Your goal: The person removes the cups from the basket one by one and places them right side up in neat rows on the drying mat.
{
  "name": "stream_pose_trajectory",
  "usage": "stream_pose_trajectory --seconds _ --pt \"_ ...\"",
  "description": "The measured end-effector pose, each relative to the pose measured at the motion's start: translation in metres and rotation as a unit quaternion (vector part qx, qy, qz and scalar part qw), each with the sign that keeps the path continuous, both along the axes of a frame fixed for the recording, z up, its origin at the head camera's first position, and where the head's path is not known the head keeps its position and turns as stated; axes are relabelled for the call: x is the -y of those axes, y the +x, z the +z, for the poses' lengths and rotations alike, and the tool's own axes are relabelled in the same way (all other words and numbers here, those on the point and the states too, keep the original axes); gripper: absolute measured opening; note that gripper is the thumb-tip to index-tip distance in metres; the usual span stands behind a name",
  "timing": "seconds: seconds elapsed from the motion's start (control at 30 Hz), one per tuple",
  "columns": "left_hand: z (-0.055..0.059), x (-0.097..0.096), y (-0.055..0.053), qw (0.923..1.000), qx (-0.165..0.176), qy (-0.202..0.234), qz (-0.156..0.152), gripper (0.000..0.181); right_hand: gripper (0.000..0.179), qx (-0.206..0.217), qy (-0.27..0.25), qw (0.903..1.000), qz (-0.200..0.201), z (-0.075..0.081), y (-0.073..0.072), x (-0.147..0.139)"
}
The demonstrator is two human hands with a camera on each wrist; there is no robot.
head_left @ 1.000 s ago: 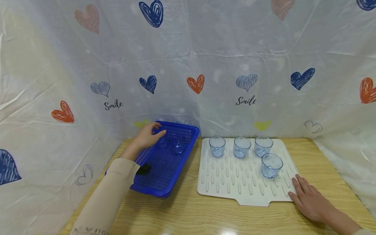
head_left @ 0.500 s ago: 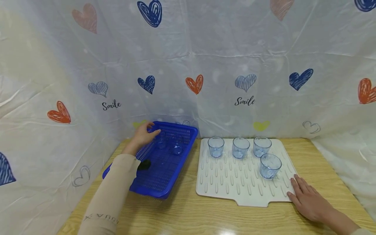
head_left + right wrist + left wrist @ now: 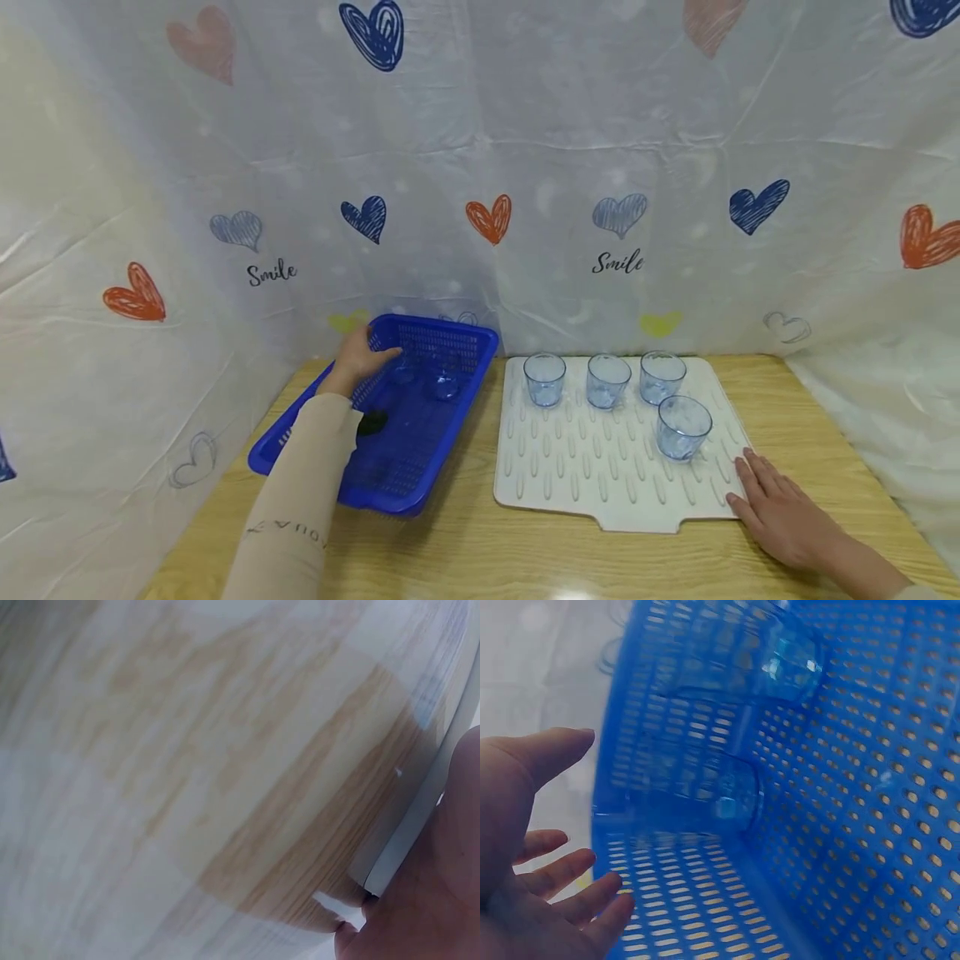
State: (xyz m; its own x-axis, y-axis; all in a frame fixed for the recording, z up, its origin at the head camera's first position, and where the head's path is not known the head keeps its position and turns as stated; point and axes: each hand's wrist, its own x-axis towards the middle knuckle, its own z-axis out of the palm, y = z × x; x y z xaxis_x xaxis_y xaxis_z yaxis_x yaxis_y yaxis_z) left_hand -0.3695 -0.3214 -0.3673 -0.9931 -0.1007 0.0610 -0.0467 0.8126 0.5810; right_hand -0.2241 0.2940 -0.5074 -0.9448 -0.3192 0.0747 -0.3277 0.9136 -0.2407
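My left hand [image 3: 358, 360] is over the left rim of a blue plastic basket [image 3: 411, 454], thumb and fingers spread apart with nothing between them. Two clear bluish glasses, a nearer one [image 3: 739, 799] and another [image 3: 791, 667], lie inside at the basket's far end, as the left wrist view shows. Fingertips of that hand come close to the basket's rim. On the right, my right hand [image 3: 783, 517] lies flat, its straight fingers at the right edge of a white ridged drying mat [image 3: 555, 458]. Several glasses [image 3: 684, 429] stand upright on the mat.
A small dark thing [image 3: 372, 422] lies in the basket, partly behind the left sleeve. Basket and mat are on a wooden table [image 3: 480, 550], with a strip of wood between them. Behind hangs a white curtain [image 3: 555, 167] printed with hearts, close to the table's back edge.
My left hand has drawn slightly back left and lower toward the basket's left rim. The whole view has shifted a little. The right hand and the glasses on the mat stay in place.
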Motion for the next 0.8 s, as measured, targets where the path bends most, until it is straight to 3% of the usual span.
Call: stream_pose_trajectory --seconds 0.37,0.8 --pt "-0.028 -0.004 -0.022 0.9984 0.051 0.005 0.025 0.092 0.069 0.004 0.003 1.0000 -0.004 -0.006 -0.001 -0.005" --pt "-0.041 -0.008 -0.031 0.9968 0.063 0.014 0.048 0.095 0.070 0.011 -0.006 0.9999 -0.002 -0.003 -0.003 -0.003"
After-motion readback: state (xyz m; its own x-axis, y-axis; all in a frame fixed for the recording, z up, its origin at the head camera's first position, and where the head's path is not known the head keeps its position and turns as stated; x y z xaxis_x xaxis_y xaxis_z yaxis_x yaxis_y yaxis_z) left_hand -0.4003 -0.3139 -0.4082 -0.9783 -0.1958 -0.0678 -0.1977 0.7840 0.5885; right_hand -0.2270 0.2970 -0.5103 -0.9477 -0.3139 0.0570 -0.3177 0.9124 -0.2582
